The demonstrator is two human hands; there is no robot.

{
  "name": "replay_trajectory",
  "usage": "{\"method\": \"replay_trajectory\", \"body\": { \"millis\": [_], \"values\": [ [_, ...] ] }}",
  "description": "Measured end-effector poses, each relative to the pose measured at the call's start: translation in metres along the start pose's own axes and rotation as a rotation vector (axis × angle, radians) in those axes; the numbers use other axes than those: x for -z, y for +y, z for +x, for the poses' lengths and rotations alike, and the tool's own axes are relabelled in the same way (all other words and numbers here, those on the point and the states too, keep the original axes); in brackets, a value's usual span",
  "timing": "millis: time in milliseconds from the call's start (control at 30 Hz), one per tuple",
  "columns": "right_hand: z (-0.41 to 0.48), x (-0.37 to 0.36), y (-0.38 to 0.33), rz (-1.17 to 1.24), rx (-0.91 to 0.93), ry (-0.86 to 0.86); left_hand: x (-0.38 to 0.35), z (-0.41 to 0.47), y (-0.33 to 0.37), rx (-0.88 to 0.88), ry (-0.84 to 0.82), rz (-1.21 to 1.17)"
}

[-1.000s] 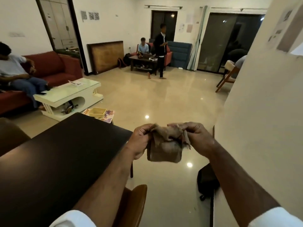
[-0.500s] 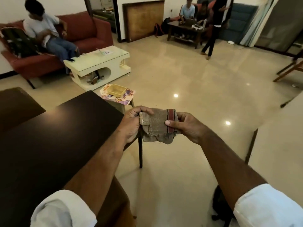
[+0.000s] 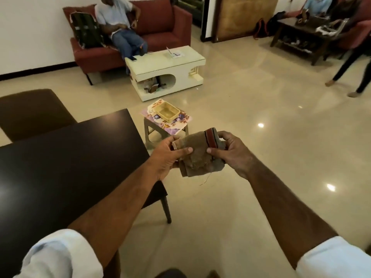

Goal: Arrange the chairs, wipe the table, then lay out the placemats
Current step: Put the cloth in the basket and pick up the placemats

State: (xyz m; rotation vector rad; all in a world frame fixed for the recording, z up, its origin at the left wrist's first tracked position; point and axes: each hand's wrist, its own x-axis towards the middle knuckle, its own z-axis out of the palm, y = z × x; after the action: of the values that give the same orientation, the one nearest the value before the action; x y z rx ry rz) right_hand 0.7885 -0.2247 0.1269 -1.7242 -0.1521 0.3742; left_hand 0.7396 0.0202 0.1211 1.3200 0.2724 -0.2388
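Both hands grip folded brown cloth (image 3: 197,155) at frame ctr: left hand (image 3: 167,157) on its left edge, right hand (image 3: 230,151) on striped right edge, just right of dark table (image 3: 60,167).

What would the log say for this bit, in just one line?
stage: before wiping | left hand: holds cloth | right hand: holds cloth | cloth: folded, off the dark table | placemats: on stool

A home living room: a red sofa (image 3: 160,27) far left, a cream coffee table (image 3: 166,63), and a glossy tiled floor (image 3: 261,157).
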Motion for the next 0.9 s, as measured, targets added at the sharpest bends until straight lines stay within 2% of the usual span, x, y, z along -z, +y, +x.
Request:
{"method": "replay_trajectory", "body": {
  "millis": [133, 233, 333, 567, 733, 900],
  "values": [
    [0.091, 0.041, 0.007, -0.021, -0.088, -0.072, -0.015, 0.071, 0.006, -0.018, 0.106, 0.031],
    [0.161, 0.048, 0.006, -0.041, -0.073, -0.121, -0.010, 0.126, 0.010, 0.009, 0.219, -0.008],
    [0.245, 0.049, 0.011, -0.095, -0.084, -0.165, 0.005, 0.196, 0.017, 0.041, 0.316, 0.051],
    [0.453, 0.042, 0.018, -0.165, -0.231, -0.263, 0.052, 0.366, 0.048, 0.131, 0.443, -0.053],
    [0.580, 0.031, 0.016, -0.190, -0.333, -0.314, 0.101, 0.471, 0.067, 0.206, 0.607, -0.203],
    [0.705, -0.006, 0.046, -0.254, -0.380, -0.361, 0.150, 0.581, 0.052, 0.260, 0.724, -0.219]
  ]
}}
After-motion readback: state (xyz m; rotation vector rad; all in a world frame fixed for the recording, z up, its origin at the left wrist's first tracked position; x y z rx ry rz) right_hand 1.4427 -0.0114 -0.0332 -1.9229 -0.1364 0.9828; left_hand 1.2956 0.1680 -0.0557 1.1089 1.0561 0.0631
